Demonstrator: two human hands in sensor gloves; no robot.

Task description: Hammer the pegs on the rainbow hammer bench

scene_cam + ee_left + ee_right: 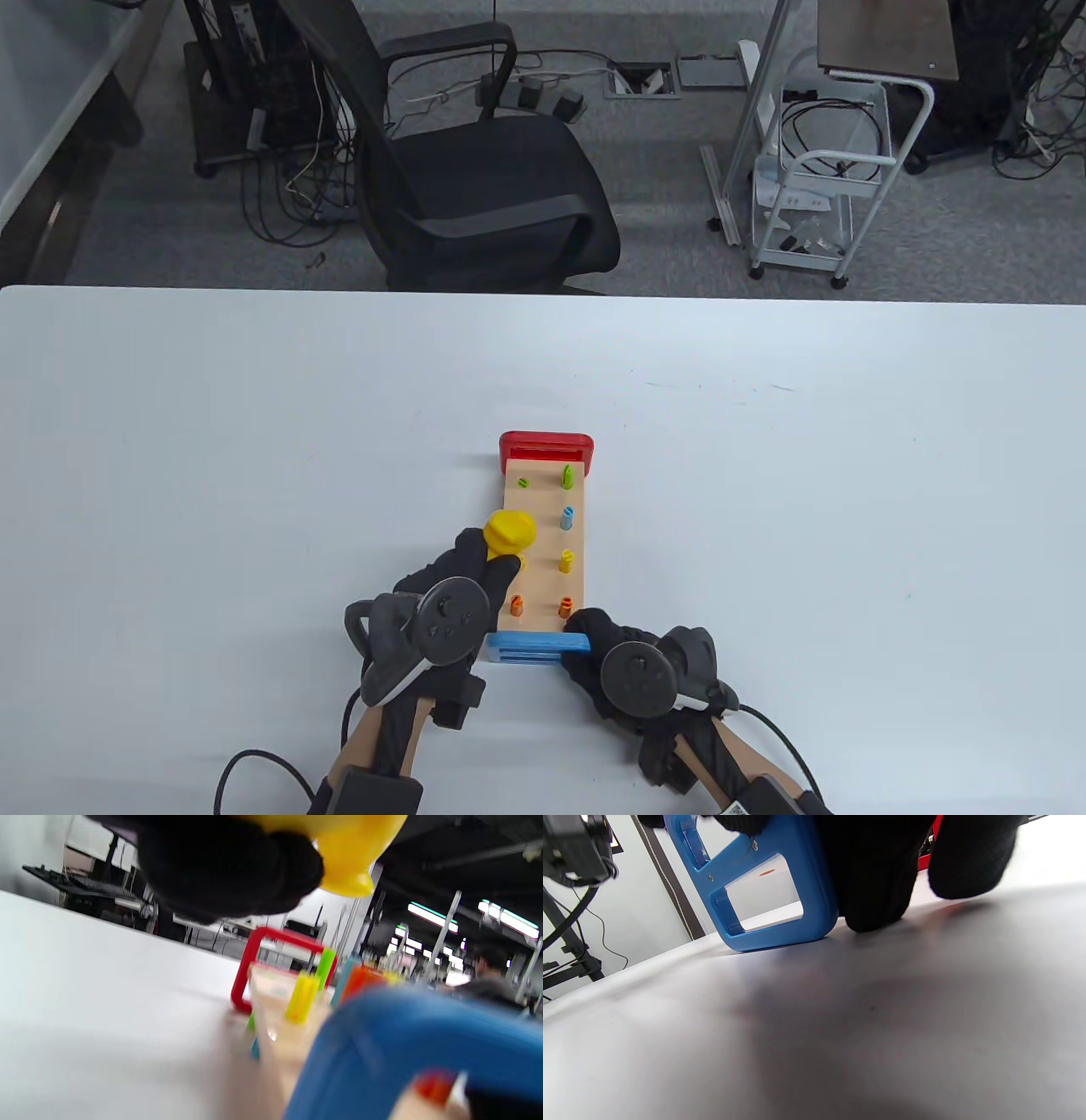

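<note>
The hammer bench (543, 543) is a wooden board with a red end frame (545, 445) at the far end and a blue end frame (536, 647) at the near end. Coloured pegs stand in it: green (568, 475), blue (567, 517), yellow (567, 560) and orange (516, 605). My left hand (475, 577) grips the yellow hammer (509, 531), its head over the board's left row; the hammer shows in the left wrist view (352, 849). My right hand (594, 649) holds the blue end frame (772, 882), fingers (869, 878) resting on the table.
The white table (254, 475) stretches wide on both sides of the bench. A black office chair (475, 170) and a white cart (814, 195) stand beyond the far table edge. Glove cables (254, 772) trail at the near edge.
</note>
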